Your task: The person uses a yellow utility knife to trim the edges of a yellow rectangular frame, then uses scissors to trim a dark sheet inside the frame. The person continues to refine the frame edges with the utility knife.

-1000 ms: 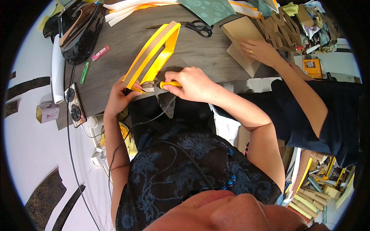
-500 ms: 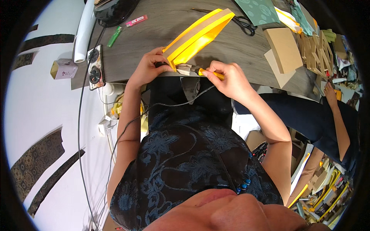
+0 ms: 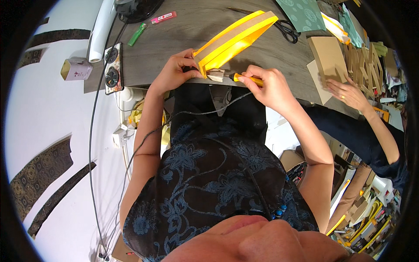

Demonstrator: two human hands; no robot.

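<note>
My left hand (image 3: pixel 178 72) is closed on the near end of a long box side (image 3: pixel 235 43), a brown board strip edged and lined with shiny yellow material, which slants up to the right over the table. At its lower corner, by my left fingertips, sticks out a small pale wooden-looking piece (image 3: pixel 217 75). My right hand (image 3: pixel 267 83) grips a slim yellow-handled soldering iron (image 3: pixel 249 80), its dark collar pointing left toward the pale piece. Its tip is hard to make out. A dark cord (image 3: pixel 205 112) runs from near my right hand across my lap.
Scissors (image 3: pixel 288 32), a green stick-shaped item (image 3: pixel 137 35), a pink one (image 3: pixel 164 17) and a power strip (image 3: pixel 113 72) lie on the grey table (image 3: pixel 166 39). At right, a co-worker's hand (image 3: pixel 349 93) rests by brown boards (image 3: pixel 328 54), near stacked board frames (image 3: pixel 364 65).
The soldering iron has drawn slightly right, away from the pale piece. The co-worker's hand has come up onto the brown boards. The whole view has shifted a little.
</note>
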